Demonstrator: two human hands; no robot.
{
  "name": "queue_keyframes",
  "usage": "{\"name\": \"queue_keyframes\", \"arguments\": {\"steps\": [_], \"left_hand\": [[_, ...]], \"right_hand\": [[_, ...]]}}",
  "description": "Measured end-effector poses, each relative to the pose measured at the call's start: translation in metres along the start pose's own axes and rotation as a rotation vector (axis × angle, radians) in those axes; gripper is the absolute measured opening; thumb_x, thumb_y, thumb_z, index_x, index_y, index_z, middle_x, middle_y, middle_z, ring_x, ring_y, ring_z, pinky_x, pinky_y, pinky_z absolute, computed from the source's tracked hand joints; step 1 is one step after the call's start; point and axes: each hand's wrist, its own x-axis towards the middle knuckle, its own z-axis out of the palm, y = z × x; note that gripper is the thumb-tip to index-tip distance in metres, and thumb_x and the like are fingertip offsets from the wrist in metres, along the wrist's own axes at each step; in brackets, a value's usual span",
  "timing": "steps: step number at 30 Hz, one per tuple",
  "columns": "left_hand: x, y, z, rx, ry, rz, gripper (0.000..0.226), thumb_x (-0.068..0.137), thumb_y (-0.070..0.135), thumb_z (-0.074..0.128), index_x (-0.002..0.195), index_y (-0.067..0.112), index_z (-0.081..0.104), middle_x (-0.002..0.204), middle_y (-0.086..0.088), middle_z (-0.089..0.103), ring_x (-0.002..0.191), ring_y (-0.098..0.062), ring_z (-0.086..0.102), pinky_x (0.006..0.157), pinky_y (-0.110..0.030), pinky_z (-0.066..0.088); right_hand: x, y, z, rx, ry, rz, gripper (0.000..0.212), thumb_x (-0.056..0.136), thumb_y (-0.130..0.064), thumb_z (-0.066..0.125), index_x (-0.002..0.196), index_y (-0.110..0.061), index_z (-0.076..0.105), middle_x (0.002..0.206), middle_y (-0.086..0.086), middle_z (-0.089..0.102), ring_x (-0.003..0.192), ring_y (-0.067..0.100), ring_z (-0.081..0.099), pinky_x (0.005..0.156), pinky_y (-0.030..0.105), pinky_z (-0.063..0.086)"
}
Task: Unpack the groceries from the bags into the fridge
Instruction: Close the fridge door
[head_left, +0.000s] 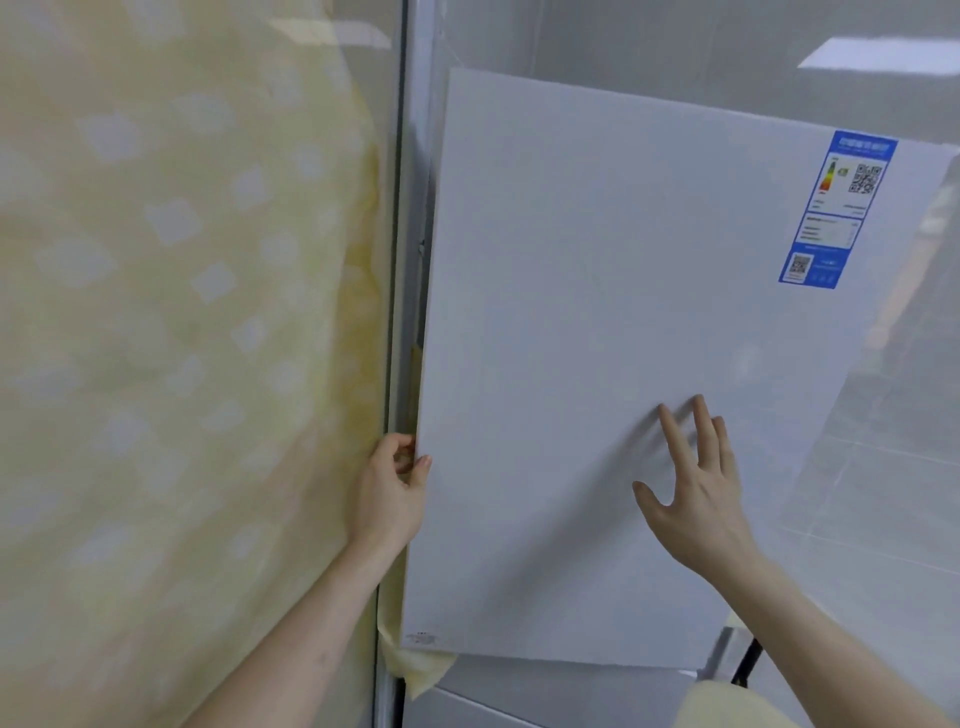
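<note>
A: Where are we seeing the hands?
B: Left hand (392, 486) is curling its fingers round the left edge of the white fridge door (597, 338). Right hand (693, 483) is lying flat on the door front, fingers spread, holding nothing.
A: Anything else?
B: Blue energy label (836, 210) at the door's upper right corner; yellow patterned curtain (171, 312) hanging left of it.

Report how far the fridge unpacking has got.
Done: nothing that shows; no groceries or bags are in view. In hand: the left hand grips the left edge of the white fridge door, while the right hand lies open with its fingers against the door's front. Whether the door is being opened or closed cannot be told. Left: the fridge interior is hidden, so the unpacking cannot be judged.
</note>
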Motion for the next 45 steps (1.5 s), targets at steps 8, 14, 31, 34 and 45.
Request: {"name": "queue_keyframes", "arguments": {"steps": [8,14,31,34,45], "left_hand": [[0.014,-0.007,0.009,0.098,-0.143,0.245,0.048,0.101,0.009,0.055,0.147,0.023,0.053,0.142,0.014,0.049,0.118,-0.008,0.058,0.103,-0.032,0.051],[0.023,-0.002,0.03,0.293,-0.377,0.33,0.066,0.106,0.014,0.045,0.164,0.03,0.018,0.17,0.02,0.003,0.154,-0.007,0.019,0.119,-0.022,0.022],[0.034,-0.018,0.072,0.551,-0.492,0.396,0.095,0.097,0.024,0.056,0.163,0.023,-0.012,0.158,0.016,-0.046,0.158,-0.013,-0.008,0.119,-0.029,0.034],[0.029,-0.013,0.075,0.619,-0.491,0.401,0.101,0.093,0.021,0.056,0.162,0.021,-0.018,0.156,0.012,-0.049,0.159,-0.02,-0.002,0.097,-0.022,0.048],[0.024,-0.001,0.077,0.806,-0.548,0.352,0.114,0.086,0.023,0.059,0.157,0.015,-0.029,0.157,-0.001,-0.049,0.155,-0.025,-0.025,0.101,-0.026,0.051]], "right_hand": [[0.017,0.009,0.023,-0.123,-0.013,0.016,0.105,0.09,-0.036,0.072,0.165,-0.036,-0.001,0.171,-0.004,-0.026,0.159,0.033,-0.01,0.122,0.059,0.02],[0.024,0.014,0.032,-0.161,-0.049,0.036,0.105,0.091,-0.036,0.069,0.165,-0.035,-0.005,0.169,-0.006,-0.029,0.159,0.03,-0.017,0.123,0.063,0.015],[0.033,0.013,0.06,-0.208,-0.099,0.067,0.115,0.091,-0.038,0.069,0.162,-0.025,-0.02,0.163,0.002,-0.043,0.151,0.036,-0.036,0.122,0.07,0.0],[0.036,0.012,0.068,-0.241,-0.091,0.081,0.117,0.091,-0.043,0.069,0.162,-0.02,-0.02,0.163,0.008,-0.041,0.151,0.041,-0.035,0.119,0.074,-0.001],[0.037,0.0,0.068,-0.276,-0.132,0.135,0.119,0.093,-0.053,0.063,0.158,-0.017,-0.03,0.159,0.013,-0.047,0.147,0.044,-0.04,0.119,0.074,0.0]]}}
